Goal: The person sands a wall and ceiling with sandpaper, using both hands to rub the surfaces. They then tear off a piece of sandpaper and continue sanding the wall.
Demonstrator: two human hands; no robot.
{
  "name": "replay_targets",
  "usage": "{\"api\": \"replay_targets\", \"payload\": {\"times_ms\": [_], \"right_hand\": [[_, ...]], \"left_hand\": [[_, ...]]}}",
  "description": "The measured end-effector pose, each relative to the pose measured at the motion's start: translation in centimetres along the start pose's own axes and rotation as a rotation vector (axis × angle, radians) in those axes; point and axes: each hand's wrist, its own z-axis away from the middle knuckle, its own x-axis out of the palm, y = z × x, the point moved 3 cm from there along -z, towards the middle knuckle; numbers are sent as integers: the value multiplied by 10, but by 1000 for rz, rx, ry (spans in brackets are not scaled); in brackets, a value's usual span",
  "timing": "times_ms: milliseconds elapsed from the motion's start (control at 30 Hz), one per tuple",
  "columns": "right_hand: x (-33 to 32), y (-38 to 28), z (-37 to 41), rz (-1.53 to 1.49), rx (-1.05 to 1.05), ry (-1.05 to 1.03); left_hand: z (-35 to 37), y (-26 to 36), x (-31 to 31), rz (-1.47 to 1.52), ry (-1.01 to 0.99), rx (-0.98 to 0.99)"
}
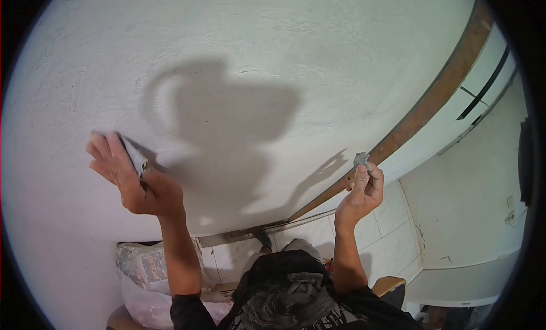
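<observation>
My left hand (131, 179) is against the white plastered wall (341, 57), its fingers laid over a folded grey-white sheet (135, 155) that looks like sandpaper. The sheet's edge shows between the fingers and thumb, and the rest is hidden under the palm. Farther right, my right hand (361, 193) is raised in front of the wooden door frame (424, 111). Between thumb and fingers it pinches a small grey piece (360, 159), folded or crumpled, whose kind I cannot make out for certain.
Below on the left stands a dusty printed sack (151, 266) beside pale plastic (142, 304). White floor tiles (392, 210) run through the doorway to another wall (472, 216). A rounded brown object (388, 285) is at the lower right. Shadows of my head and arms fall on the plaster.
</observation>
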Motion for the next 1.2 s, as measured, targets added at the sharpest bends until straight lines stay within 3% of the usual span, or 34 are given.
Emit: {"api": "replay_targets", "payload": {"times_ms": [100,300,367,467,533,567,633,667,733,767,833,1100,1167,1200], "right_hand": [[-3,3,2,13,33,2],[1,2,9,23,0,-60],[-1,1,14,56,-45,-87],[-6,5,18,38,3,-108],[-13,11,20,85,31,-87],[-15,9,23,78,33,-98],[-16,9,26,29,150,-83],[-18,9,27,26,169,-86],[-20,11,28,7,174,-89],[-19,12,27,-10,174,-84],[-16,11,26,42,142,-112],[-14,12,22,51,195,-116],[-13,13,22,42,210,-81],[-15,16,22,12,264,-85]], "left_hand": [[3,20,14,10,35,-6],[153,47,12,45,-433,129],[198,57,-6,95,-701,-124],[244,62,-34,225,-798,-212],[276,50,-51,440,-936,-687],[280,45,-63,430,-928,-691],[285,25,-79,312,-899,-1179],[282,19,-84,305,-886,-1180],[280,3,-101,331,-571,-1458],[279,-3,-103,315,-546,-1460],[268,-17,-107,374,-281,-1348],[217,-41,-117,241,-186,-1260],[194,-44,-120,188,49,-1087],[181,-44,-120,204,55,-1071]]}}
